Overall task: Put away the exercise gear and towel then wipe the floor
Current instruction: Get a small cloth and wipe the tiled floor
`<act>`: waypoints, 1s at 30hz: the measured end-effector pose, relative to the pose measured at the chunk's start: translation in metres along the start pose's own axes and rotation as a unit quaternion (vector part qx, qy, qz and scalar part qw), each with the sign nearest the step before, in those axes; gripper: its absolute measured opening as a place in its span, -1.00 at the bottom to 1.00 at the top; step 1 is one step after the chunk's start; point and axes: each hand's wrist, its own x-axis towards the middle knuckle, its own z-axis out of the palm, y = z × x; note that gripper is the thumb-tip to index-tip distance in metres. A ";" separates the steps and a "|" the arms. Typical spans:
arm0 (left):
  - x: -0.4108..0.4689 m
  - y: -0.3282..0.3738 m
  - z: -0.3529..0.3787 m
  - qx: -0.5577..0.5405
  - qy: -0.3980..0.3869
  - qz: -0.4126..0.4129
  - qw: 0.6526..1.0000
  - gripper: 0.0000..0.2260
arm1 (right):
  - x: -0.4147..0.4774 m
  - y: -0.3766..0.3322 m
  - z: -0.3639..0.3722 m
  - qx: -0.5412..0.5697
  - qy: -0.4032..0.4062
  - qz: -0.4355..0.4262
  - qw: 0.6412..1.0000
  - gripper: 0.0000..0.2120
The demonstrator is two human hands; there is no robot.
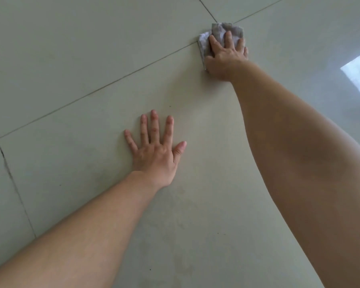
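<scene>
Here I see the right hand (224, 57) pressing a grey cloth (220, 30), fingers straight. The left hand (154, 154) lies flat on the floor (71, 59), fingers spread.

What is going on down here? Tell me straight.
A person is down on the tiled floor, wiping it. The right hand presses a crumpled grey cloth against the tiles, right where two grout lines cross. The left hand rests flat on the floor nearer the person, fingers spread, holding nothing. No exercise gear or towel shows in this view.
</scene>
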 end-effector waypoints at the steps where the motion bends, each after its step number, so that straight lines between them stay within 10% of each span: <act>1: 0.000 0.000 0.001 0.002 0.001 0.002 1.000 -0.36 | 0.001 -0.001 -0.001 -0.001 -0.002 -0.003 1.000 -0.43; 6: -0.003 0.000 0.001 0.002 0.016 0.004 1.000 -0.37 | -0.071 0.038 0.021 0.015 -0.001 -0.086 0.996 -0.40; 12: -0.002 0.000 -0.001 0.006 0.006 0.004 1.000 -0.39 | -0.170 0.129 0.043 0.056 0.011 0.061 0.996 -0.32; 23: 0.000 0.003 -0.004 -0.007 0.002 -0.001 1.000 -0.42 | -0.289 0.097 0.104 -0.020 0.011 -0.167 0.986 -0.44; 30: 0.007 -0.021 -0.020 -0.097 -0.049 0.040 0.993 -0.46 | -0.233 0.131 0.072 0.019 0.003 0.022 1.000 -0.42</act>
